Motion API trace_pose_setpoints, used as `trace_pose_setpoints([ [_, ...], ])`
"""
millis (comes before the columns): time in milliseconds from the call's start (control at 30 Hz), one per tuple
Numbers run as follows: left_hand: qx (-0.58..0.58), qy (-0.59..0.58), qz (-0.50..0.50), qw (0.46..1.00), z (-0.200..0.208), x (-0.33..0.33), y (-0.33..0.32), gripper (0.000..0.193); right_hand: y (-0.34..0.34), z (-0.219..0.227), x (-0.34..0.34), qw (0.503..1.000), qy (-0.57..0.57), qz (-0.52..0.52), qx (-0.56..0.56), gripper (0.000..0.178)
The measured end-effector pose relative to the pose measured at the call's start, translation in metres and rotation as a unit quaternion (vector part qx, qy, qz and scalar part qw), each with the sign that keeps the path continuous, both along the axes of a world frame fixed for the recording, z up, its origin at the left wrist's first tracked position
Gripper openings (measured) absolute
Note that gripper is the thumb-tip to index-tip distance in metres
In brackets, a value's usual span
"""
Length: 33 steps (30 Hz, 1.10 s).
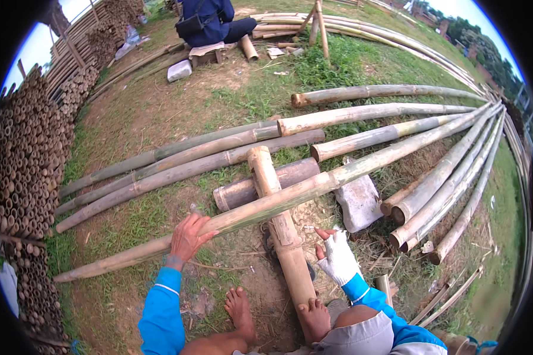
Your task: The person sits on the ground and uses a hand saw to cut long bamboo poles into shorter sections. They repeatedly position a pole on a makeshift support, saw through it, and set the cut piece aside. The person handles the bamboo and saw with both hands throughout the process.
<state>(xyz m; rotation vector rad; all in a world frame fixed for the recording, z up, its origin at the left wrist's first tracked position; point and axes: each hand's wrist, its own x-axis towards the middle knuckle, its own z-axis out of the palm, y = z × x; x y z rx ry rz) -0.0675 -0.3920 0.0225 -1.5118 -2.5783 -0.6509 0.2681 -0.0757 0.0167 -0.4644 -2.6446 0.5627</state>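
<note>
A long greenish bamboo pole point(263, 207) slants across in front of me, from the lower left up to the far right. My bare left hand point(189, 236) grips it towards its left end, fingers over the top. Beneath the pole, a thick bamboo piece point(295, 266) slopes up from my feet and rests across a short dark bamboo log point(299, 173). To the right of this piece, my right hand point(339, 258) in a white glove hovers apart from the pole, its bare thumb and finger spread. By that fingertip is a small white thing; whether it is held I cannot tell.
Several bamboo poles point(361, 112) fan out at the right, and more poles point(160, 154) lie at the left. A pale stone block point(359, 204) sits beyond my right hand. Stacked bamboo point(29, 160) fills the left side. A person in dark blue point(210, 23) sits at the back.
</note>
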Motion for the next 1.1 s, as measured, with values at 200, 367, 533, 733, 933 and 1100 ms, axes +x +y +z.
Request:
trace_pose_setpoints([
  [200,-0.045,-0.026,-0.023,0.998,0.025,0.027,0.035,0.047,-0.023,-0.128,0.222,0.921,-0.268,-0.278,-0.054,0.067],
  [367,-0.059,-0.038,-0.012,0.997,0.021,0.025,0.017,0.045,-0.065,-0.153,0.29,0.865,-0.354,-0.329,-0.135,0.076],
  [533,-0.06,-0.035,-0.033,0.997,0.019,0.02,0.02,0.046,-0.084,-0.166,0.333,0.862,-0.277,-0.42,-0.063,0.068],
  [733,-0.077,-0.033,-0.031,0.996,0.03,0.02,0.017,0.046,-0.14,-0.14,0.362,0.921,-0.284,-0.247,-0.097,0.056],
  [933,-0.099,-0.027,-0.042,0.994,0.031,0.02,0.028,0.042,-0.147,-0.168,0.417,0.763,-0.259,-0.569,-0.165,0.076],
  [1100,-0.13,-0.008,-0.016,0.991,0.041,0.016,0.022,0.041,-0.129,-0.147,0.44,0.702,-0.235,-0.613,-0.277,0.088],
])
